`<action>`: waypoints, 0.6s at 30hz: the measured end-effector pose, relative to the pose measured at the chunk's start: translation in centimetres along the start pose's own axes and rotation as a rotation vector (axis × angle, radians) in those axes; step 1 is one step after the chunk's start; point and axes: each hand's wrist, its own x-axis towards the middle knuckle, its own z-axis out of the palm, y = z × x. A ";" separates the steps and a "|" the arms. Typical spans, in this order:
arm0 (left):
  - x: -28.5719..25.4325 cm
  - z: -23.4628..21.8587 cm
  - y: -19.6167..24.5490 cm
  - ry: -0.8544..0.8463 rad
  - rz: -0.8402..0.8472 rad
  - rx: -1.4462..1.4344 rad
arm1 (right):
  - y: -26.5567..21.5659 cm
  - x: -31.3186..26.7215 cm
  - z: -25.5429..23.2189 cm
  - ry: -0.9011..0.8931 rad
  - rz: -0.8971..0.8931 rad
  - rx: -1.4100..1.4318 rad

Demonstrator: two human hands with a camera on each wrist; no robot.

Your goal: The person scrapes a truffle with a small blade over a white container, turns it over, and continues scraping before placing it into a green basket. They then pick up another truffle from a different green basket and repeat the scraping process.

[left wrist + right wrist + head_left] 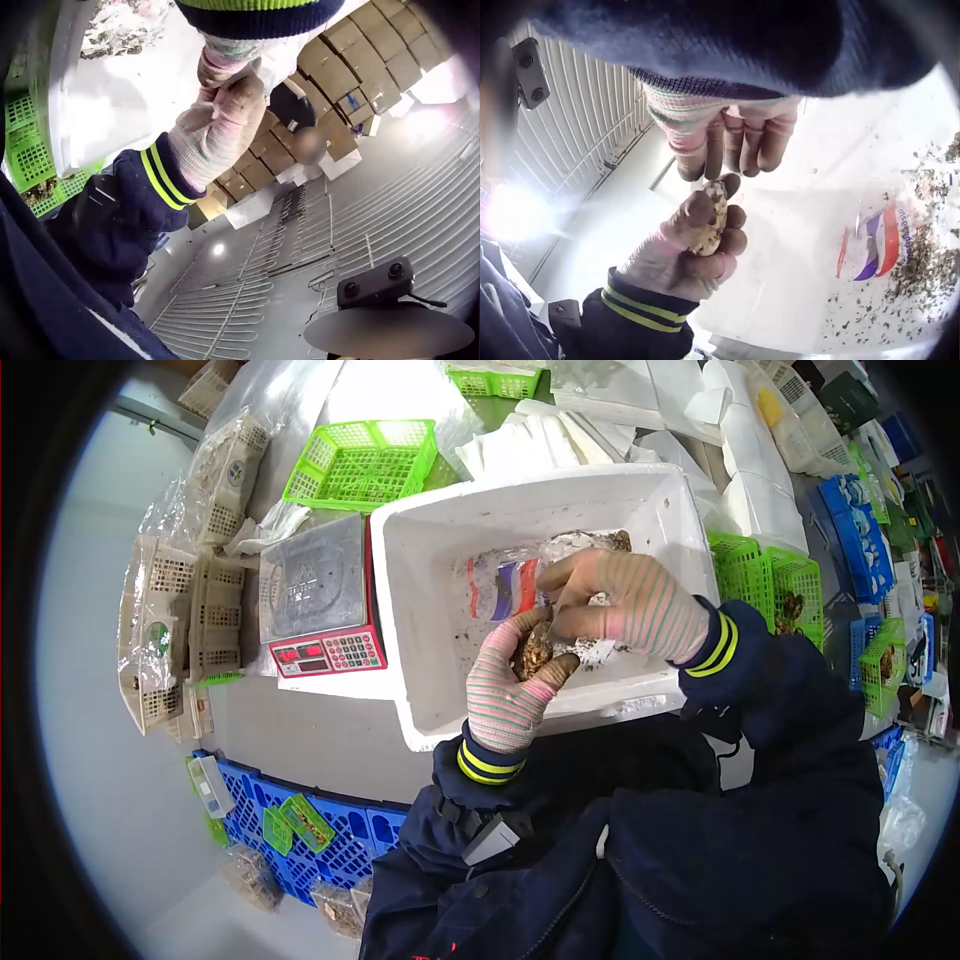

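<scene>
In the head view both hands, in striped knit gloves with bare fingertips, meet above a white foam box (425, 690). My left hand (505, 695) grips a lumpy brown-and-cream piece (533, 657) between thumb and fingers. The right wrist view shows this piece (711, 225) upright, its lower part wrapped by the left fingers. My right hand (645, 605) comes from the right, its fingers bent down, fingertips close at the piece's upper end; whether they pinch it I cannot tell. Beneath the hands lies a clear plastic bag (490, 588) with red and purple stripes, amid dark crumbs.
A red scale (370, 645) with a metal plate stands against the box's left side. Behind it is a green basket (365, 465); more green baskets (738, 570) sit at the right. White paper or cloth (530, 445) lies beyond the box. Another person (294, 109) appears in the background.
</scene>
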 end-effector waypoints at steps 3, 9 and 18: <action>0.2 0.4 0.5 -0.009 -0.073 -0.173 | 0.9 0.4 0.3 0.002 -0.004 0.032; 0.3 0.5 0.7 -0.033 -0.129 -0.202 | 0.7 0.1 0.5 -0.003 -0.022 -0.031; 0.2 0.6 0.8 0.064 0.113 0.437 | 1.0 0.1 0.4 0.070 -0.012 0.013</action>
